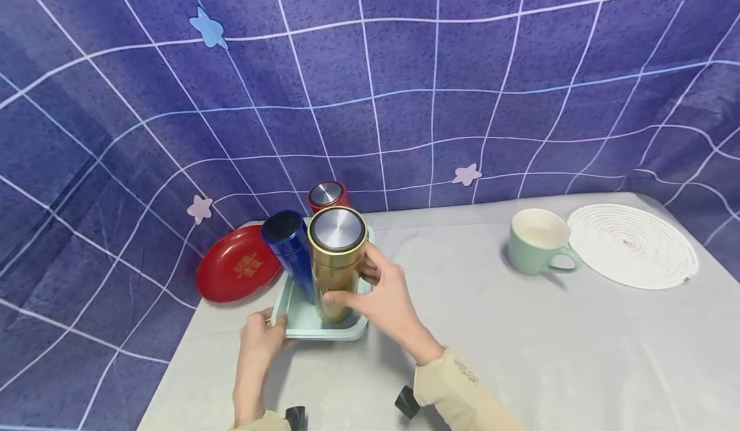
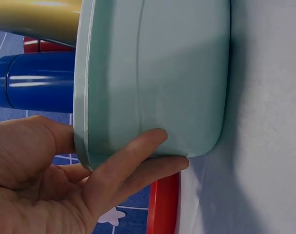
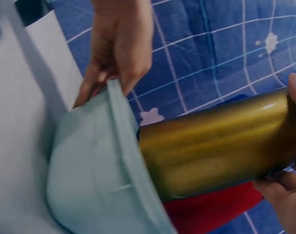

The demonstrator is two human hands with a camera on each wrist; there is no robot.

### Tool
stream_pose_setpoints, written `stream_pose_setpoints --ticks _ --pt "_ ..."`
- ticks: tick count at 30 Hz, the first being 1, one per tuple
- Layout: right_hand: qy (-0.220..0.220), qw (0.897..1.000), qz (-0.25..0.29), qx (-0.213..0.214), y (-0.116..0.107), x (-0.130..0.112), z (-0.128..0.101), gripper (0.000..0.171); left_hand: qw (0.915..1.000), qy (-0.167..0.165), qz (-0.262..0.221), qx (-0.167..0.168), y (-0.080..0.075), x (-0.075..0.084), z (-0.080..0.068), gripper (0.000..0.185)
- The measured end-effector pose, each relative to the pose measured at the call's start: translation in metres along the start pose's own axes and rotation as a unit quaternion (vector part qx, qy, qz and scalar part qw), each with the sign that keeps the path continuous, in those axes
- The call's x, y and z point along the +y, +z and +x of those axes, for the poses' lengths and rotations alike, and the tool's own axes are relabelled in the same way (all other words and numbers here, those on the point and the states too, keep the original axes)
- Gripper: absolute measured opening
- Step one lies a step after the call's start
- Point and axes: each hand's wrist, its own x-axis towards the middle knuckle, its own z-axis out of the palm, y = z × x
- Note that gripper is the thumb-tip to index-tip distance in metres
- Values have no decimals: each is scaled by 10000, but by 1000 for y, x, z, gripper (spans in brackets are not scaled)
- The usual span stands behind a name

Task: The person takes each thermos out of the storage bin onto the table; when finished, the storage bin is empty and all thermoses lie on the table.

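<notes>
My right hand (image 1: 388,293) grips a gold thermos flask (image 1: 335,277) with a silver-topped lid, thumb on one side and fingers on the other. In the right wrist view the gold flask's base is at the rim of a pale green plastic bin (image 3: 99,161). With my left hand (image 1: 261,341) I hold the bin's near left corner, thumb over the rim and fingers along the outer wall (image 2: 182,87). A blue thermos flask (image 1: 289,245) leans inside the bin, left of the gold one. Behind them shows the lid of a red flask (image 1: 327,193), its lower part hidden.
A red oval plate (image 1: 231,270) lies left of the bin, near the curtain. To the right stand a light green mug (image 1: 528,251) and a white round woven mat (image 1: 636,251). A blue grid-patterned curtain (image 1: 405,97) rises behind the table (image 1: 462,354).
</notes>
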Motion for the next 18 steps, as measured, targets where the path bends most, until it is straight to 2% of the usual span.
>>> stream_pose_setpoints --ticks 7,18 --pt "-116 9999 -36 101 -14 -20 -1 59 9999 69 93 40 -1 -2 0 40" --pt "7 9967 -585 567 -45 -24 -7 64 9995 24 301 40 -1 1 -1 40"
